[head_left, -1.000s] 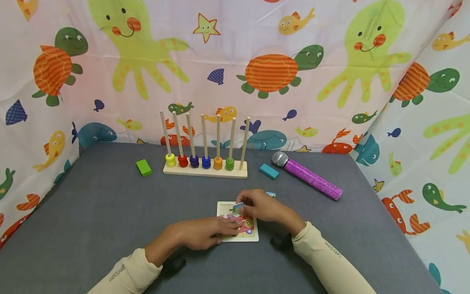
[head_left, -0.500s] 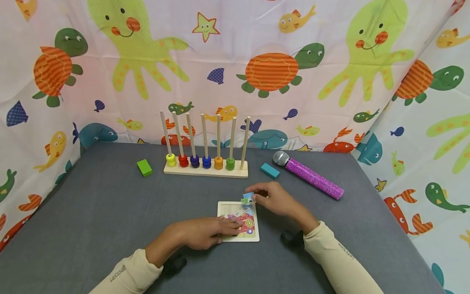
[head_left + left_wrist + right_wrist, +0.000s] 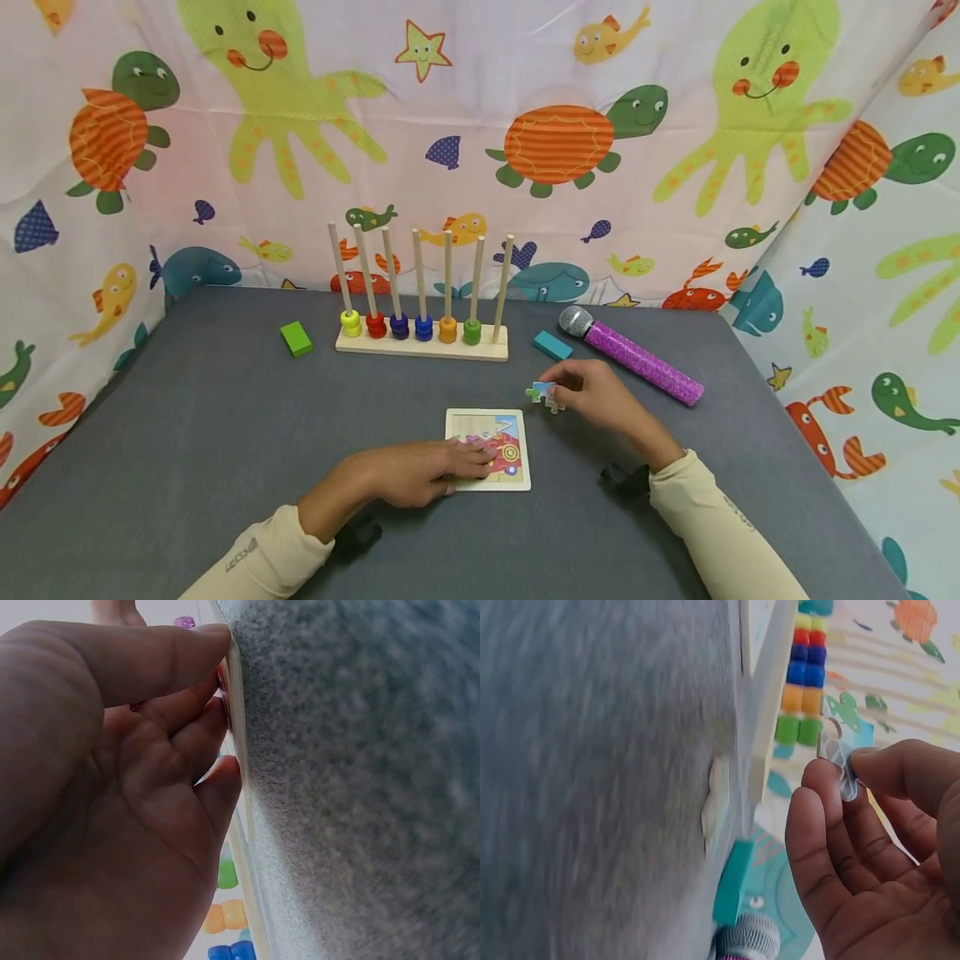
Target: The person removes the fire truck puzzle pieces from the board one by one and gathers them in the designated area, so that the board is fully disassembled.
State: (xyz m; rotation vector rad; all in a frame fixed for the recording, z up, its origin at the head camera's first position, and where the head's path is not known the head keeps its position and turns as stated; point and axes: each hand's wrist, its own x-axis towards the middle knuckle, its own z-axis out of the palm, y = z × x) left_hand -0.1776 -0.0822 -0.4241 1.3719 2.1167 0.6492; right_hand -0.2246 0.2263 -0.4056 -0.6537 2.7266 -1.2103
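**Puzzle piece being pinched above the table**

A small puzzle piece (image 3: 542, 393) is being pinched between thumb and fingertips of the right hand (image 3: 596, 398), its tip pointing left, just right of the puzzle tray (image 3: 517, 479). The tray is being pressed flat by the straight fingers of the left hand (image 3: 416, 473), forearm angled in from the lower left. A teal block (image 3: 552, 345) and purple microphone (image 3: 637, 360) are lying beyond.

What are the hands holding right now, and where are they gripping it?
The right hand pinches a puzzle piece by its edge. The left hand holds nothing, fingers resting on the puzzle board.
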